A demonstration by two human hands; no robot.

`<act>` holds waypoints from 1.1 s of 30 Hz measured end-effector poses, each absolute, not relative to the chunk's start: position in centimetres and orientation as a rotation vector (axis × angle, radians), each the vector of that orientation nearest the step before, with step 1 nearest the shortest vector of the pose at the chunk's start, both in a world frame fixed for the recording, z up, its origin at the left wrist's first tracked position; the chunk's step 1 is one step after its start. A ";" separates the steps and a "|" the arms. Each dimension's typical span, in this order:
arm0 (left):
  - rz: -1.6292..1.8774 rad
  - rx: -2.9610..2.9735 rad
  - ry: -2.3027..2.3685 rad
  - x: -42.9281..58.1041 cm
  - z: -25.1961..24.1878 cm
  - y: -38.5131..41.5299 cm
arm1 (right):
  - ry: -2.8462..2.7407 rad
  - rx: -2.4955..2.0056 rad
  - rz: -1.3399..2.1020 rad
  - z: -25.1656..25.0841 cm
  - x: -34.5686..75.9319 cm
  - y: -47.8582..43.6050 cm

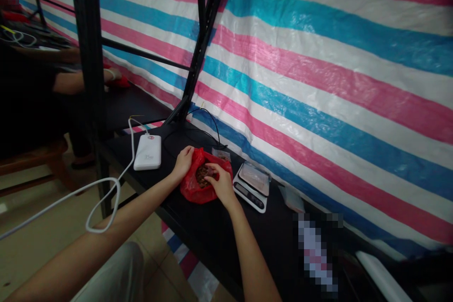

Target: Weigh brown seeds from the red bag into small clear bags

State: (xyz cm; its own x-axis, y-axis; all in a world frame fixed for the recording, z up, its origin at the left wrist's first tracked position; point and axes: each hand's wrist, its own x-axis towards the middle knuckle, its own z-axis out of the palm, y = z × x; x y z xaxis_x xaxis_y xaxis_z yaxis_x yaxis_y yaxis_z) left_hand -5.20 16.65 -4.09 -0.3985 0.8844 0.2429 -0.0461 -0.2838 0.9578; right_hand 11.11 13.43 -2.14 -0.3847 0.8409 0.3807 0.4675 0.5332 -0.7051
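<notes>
A red plastic bag [193,188] stands with its mouth spread on the black table, small brown dried pieces [202,177] inside it. My left hand [183,163] is closed on the bag's left rim. Over the mouth, my right hand [221,183] reaches in among the brown pieces, thumb and fingers bent toward each other in a pinch. What lies between those fingertips is too small to make out. Just right of the bag sits a white digital scale [250,198] with a clear plastic bag [255,175] on its plate. A small clear packet [222,155] lies behind the red bag.
A white power bank [147,153] with a looping white cable [116,188] rests at the left. Black metal posts [90,56] rise beside the table [208,231]. Striped sheeting [318,80] hangs behind. At far left, another person's arm [71,82] reaches over a neighbouring table.
</notes>
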 end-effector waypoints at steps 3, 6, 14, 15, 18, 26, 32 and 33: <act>1.773 0.960 1.164 -4.9 -4.0 16.5 | -2.193 -1.091 0.437 -0.8 11.3 12.4; 1.812 0.707 1.104 -4.3 -3.9 15.9 | -2.326 -1.144 0.204 0.3 11.7 11.5; 1.908 0.443 1.134 -2.6 -3.3 14.8 | -2.164 -1.036 0.585 -1.5 11.3 12.6; 1.923 0.462 1.154 -2.5 -3.2 14.8 | -2.123 -1.028 0.653 -1.8 11.2 12.8; 1.964 0.458 1.182 -2.4 -2.9 15.2 | -2.016 -1.000 0.847 -2.4 11.3 13.3; 2.079 0.714 1.424 -6.5 -1.5 15.8 | -1.694 -0.799 1.060 -0.6 14.2 13.5; 2.106 1.834 1.353 -3.2 4.5 12.2 | -1.379 -0.991 0.866 -0.4 23.3 14.5; 1.907 2.080 1.238 -1.3 5.0 12.0 | -1.326 -1.024 0.806 -0.6 25.0 14.6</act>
